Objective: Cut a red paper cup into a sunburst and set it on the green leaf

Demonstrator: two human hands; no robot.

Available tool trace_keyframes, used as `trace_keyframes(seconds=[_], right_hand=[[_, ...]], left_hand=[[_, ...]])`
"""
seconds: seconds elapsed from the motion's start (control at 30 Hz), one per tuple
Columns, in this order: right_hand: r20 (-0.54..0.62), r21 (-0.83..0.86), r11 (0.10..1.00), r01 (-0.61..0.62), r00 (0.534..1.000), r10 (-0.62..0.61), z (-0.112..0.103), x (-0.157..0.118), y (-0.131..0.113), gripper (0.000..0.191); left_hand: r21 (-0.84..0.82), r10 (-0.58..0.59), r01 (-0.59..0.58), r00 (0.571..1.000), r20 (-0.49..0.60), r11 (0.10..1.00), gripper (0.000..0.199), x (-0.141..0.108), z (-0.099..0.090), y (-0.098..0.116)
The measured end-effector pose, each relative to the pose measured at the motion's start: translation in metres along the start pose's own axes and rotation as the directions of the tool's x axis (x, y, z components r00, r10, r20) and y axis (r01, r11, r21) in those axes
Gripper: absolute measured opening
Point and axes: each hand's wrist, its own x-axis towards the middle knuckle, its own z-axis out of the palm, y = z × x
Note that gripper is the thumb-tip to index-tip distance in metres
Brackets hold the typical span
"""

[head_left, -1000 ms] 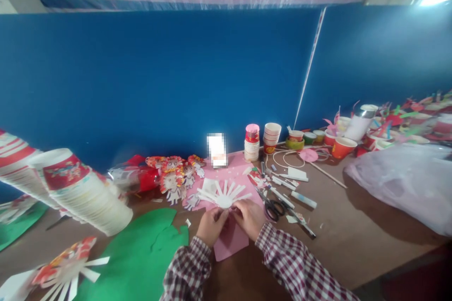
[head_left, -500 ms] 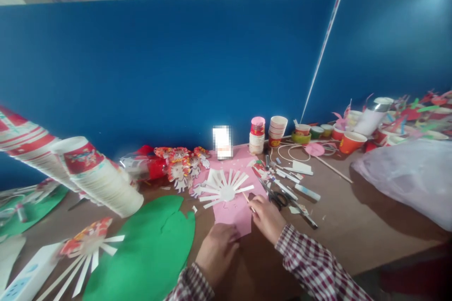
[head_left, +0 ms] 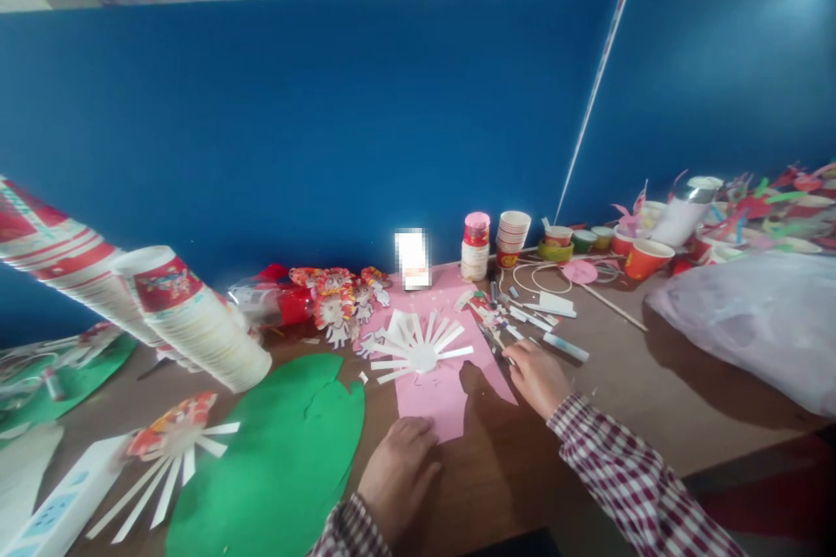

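A white cup cut into a fan of paper strips lies on a pink paper sheet marked with small dark lines. My left hand rests at the sheet's lower edge, thumb apart from the fingers, holding nothing I can see. To the right of the sheet, my right hand is closed low over the table, fingertips pinched among the pens and scraps. It covers the spot where the black-handled scissors lay, so what it holds is hidden. A second cut cup, its base orange and red, lies at left.
Tall stacks of paper cups lean at left above a green paper disc. Paper figures lie behind. Short cup stacks, a glue tube and a plastic bag are at right. A power strip sits front left.
My right hand has moved right, off the pink sheet, to where the scissors lay; the thin stick it held no longer shows. My left fingers have loosened slightly, staying at the sheet's edge.
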Motion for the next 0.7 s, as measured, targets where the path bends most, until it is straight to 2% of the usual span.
trace_keyframes(seconds=[0.17, 0.27, 0.4, 0.5, 0.7], right_hand=[[-0.074, 0.001, 0.996, 0.088, 0.993, -0.088, -0.006, 0.003, -0.022, 0.013], [-0.075, 0.056, 0.982, 0.183, 0.981, -0.178, -0.007, 0.01, -0.046, 0.018], [-0.056, 0.032, 0.95, 0.31, 0.95, -0.308, 0.0, 0.025, -0.069, 0.028], [-0.046, -0.022, 0.939, 0.343, 0.938, -0.343, 0.011, 0.036, -0.074, 0.028], [-0.009, -0.075, 0.941, 0.329, 0.944, -0.331, 0.028, 0.044, -0.072, 0.02]], left_hand=[[-0.064, -0.023, 0.019, 0.998, -0.059, 0.998, 0.025, -0.006, 0.008, 0.001], [-0.111, -0.047, 0.034, 0.993, -0.111, 0.993, 0.024, -0.007, 0.011, 0.0], [-0.163, -0.062, 0.039, 0.989, -0.137, 0.986, 0.022, -0.008, 0.011, 0.0], [-0.17, -0.053, 0.027, 0.987, -0.15, 0.985, 0.024, -0.008, 0.01, 0.0], [-0.165, -0.063, 0.037, 0.986, -0.155, 0.986, 0.025, -0.01, 0.011, 0.0]])
